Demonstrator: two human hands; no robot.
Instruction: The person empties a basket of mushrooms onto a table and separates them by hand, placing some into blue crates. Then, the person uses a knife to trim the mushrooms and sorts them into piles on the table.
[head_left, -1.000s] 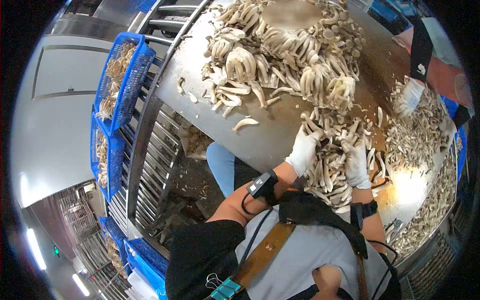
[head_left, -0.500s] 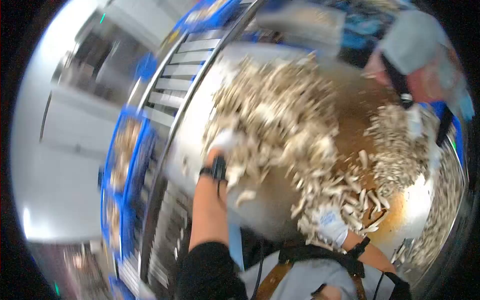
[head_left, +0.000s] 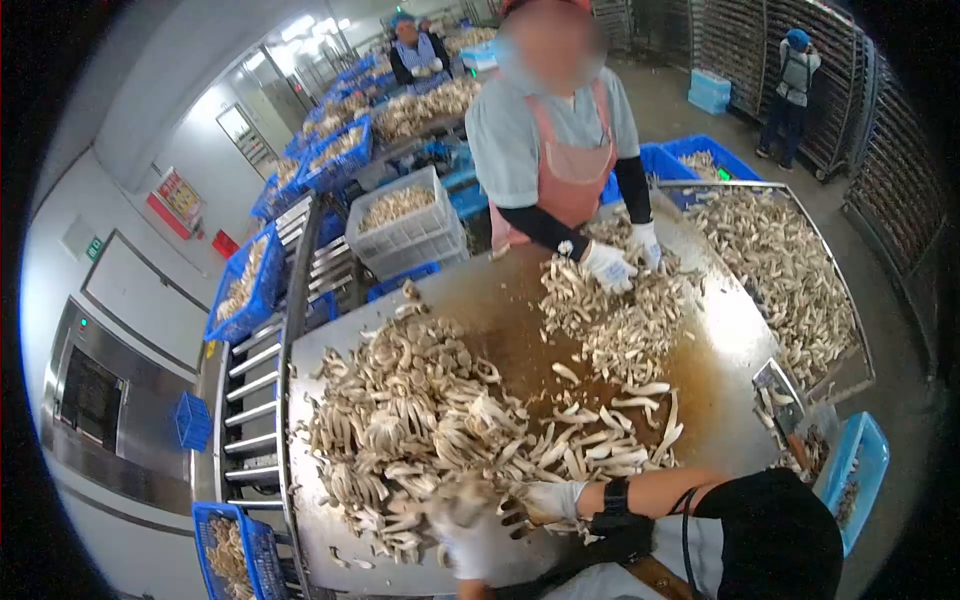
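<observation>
Left hand (head_left: 463, 548) is a blur at the near edge of the mushroom pile (head_left: 400, 420), so I honestly can't tell if it's gripping anything. Right hand (head_left: 552, 502) sits just beside it, fingers pointing its way, grip unclear too. The pile covers the counter (head_left: 720, 425) just beyond both, and a co-worker's gloved hand (head_left: 609, 266) touches another heap (head_left: 640, 342) farther out.

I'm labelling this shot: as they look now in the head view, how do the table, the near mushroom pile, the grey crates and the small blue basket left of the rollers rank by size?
1. Table
2. Near mushroom pile
3. Grey crates
4. Small blue basket

Nearness enlarges the pile; true sizes are unsure.
</observation>
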